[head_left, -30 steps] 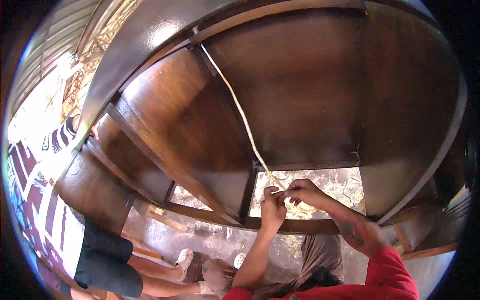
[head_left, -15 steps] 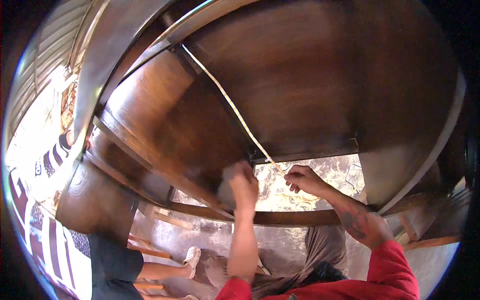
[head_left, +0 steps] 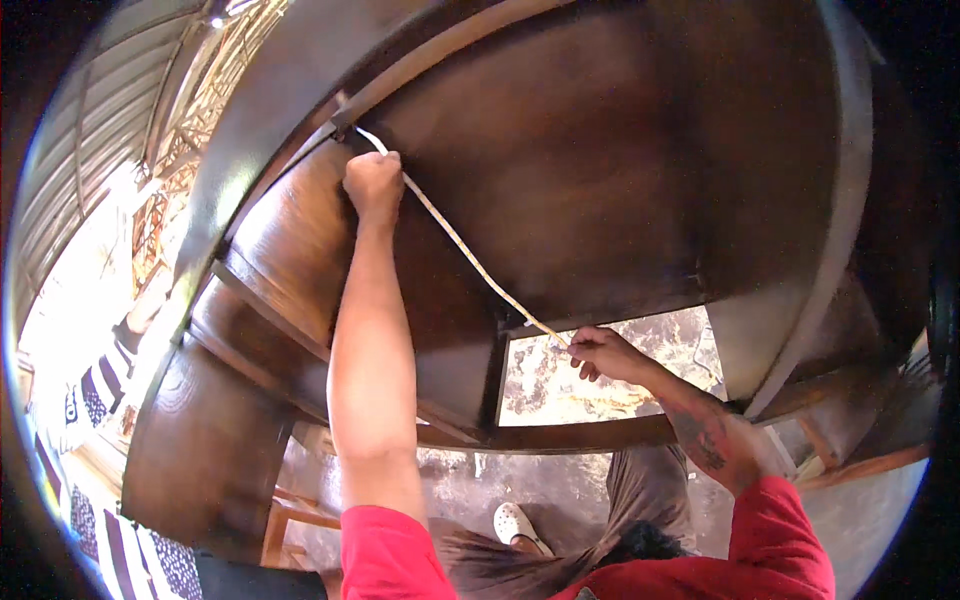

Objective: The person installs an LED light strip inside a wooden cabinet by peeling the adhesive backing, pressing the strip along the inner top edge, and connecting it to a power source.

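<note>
A long, thin white-and-yellow strip (head_left: 465, 250) runs slantwise across the inside of a dark brown wooden cabinet (head_left: 600, 170). Its top end meets a corner under the frame rail (head_left: 440, 55). Just below that corner, my left hand (head_left: 375, 185) is closed in a fist on the strip, arm stretched far forward; the fingers' inner side is hidden. My right hand (head_left: 605, 355) pinches the strip's lower end between thumb and fingers, over a rectangular opening (head_left: 560, 390) that shows the pale, worn floor beyond.
Wooden divider rails (head_left: 270, 305) and a lower panel (head_left: 205, 440) stand to the left. A curved upright (head_left: 845, 200) bounds the right side. Another person in striped clothing (head_left: 110, 375) is at the far left. A wooden stool (head_left: 285, 525) stands below the panel.
My left hand, blurred near the lower middle before, has gone up and left to the strip's upper part. The right hand keeps its pinch at the lower end. The view has shifted slightly.
</note>
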Demonstrator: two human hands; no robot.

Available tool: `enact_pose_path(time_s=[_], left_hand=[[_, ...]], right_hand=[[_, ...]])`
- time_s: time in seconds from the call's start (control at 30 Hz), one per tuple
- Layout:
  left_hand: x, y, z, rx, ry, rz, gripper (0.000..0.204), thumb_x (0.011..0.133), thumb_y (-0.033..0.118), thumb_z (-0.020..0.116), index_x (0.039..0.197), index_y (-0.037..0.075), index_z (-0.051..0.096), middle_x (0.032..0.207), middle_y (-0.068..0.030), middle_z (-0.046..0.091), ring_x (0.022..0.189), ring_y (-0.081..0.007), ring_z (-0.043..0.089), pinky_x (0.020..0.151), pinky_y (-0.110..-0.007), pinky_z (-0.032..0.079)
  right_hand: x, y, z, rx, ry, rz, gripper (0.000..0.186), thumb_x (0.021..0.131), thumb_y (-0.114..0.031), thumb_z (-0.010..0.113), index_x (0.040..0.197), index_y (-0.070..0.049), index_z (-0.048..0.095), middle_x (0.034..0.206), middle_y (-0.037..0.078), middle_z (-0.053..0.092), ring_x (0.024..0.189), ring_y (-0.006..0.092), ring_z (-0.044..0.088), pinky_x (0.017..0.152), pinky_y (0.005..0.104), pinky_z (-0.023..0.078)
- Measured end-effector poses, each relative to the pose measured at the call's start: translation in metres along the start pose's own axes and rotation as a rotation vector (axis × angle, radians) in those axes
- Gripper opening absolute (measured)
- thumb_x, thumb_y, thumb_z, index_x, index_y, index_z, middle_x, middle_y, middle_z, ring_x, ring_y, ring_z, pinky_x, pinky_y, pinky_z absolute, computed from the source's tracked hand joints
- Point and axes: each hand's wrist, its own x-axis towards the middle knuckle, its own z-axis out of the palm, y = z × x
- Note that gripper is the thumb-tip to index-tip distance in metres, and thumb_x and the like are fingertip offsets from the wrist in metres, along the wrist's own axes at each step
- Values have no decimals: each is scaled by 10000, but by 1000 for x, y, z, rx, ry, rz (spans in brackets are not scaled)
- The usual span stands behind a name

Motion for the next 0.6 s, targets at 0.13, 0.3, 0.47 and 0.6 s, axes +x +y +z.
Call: enact_pose_path(time_s=[0.13, 0.3, 0.47, 0.6], left_hand=[[25, -22, -12, -39, 88, -190, 287, 834, 213, 674, 741, -58, 687, 774, -220, 692, 723, -332, 676, 757, -430, 500], [31, -11, -10, 64, 216, -124, 287, 833, 230, 682, 742, -41, 709, 785, -235, 695, 779, -378, 686, 766, -448, 510], [42, 8, -6, 188, 314, -197, 353, 851, 305, 685, 838, -45, 721, 879, -279, 683, 911, -411, 668, 801, -483, 509], [30, -35, -13, 29, 307, -135, 494, 828, 408, 725, 721, -72, 671, 757, -231, 687, 725, -374, 671, 712, -445, 519]], right_hand=[[1, 1, 7, 32, -31, -36, 247, 970, -278, 571, 955, -32, 591, 848, 75, 653, 638, 141, 642, 532, 295, 518], [5, 11, 7, 113, -10, -100, 225, 981, -269, 568, 997, -45, 577, 833, 57, 636, 608, 127, 622, 516, 286, 513], [7, 8, 6, 172, 35, -155, 247, 981, -294, 579, 1004, -48, 573, 829, 56, 630, 589, 123, 611, 504, 288, 508], [7, -1, 24, 233, 16, -121, 232, 988, -287, 564, 1014, -56, 566, 807, 59, 616, 572, 130, 600, 499, 299, 508]])
